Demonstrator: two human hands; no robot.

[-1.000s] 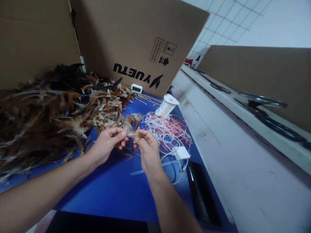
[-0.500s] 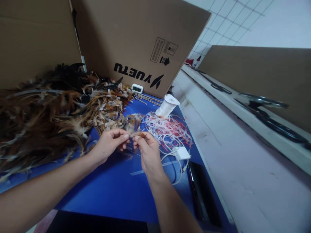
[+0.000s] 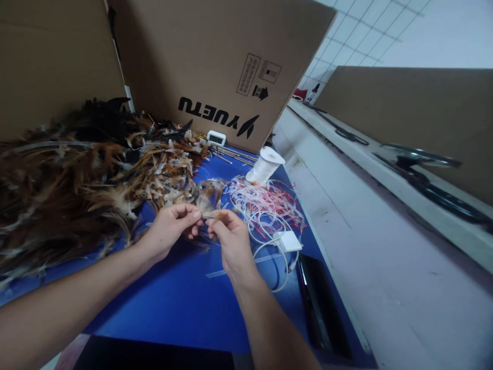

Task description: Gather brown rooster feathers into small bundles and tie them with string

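Note:
Between my two hands, over the blue table point(image 3: 162, 303), is a small brown and pale feather point(image 3: 211, 213). My left hand point(image 3: 175, 226) pinches its left end between thumb and forefinger. From the other side my right hand point(image 3: 230, 236) grips it with thumb and fingers, the fingertips of both hands almost meeting. Just behind them lies a small tuft of fluffy feathers point(image 3: 210, 192). A big heap of brown, black and cream feathers point(image 3: 96, 180) spreads to the left of my hands.
A white spool point(image 3: 265, 165) stands behind tangled white and red strips point(image 3: 265, 203). Nearer are a white charger with its cable point(image 3: 288, 241) and a black glossy object point(image 3: 323, 303). Large cardboard boxes point(image 3: 215, 56) rise at the back, with a small digital display point(image 3: 216, 138) before them.
My right hand has shifted slightly left, closer to my left hand. More of the feather shows between the fingers now.

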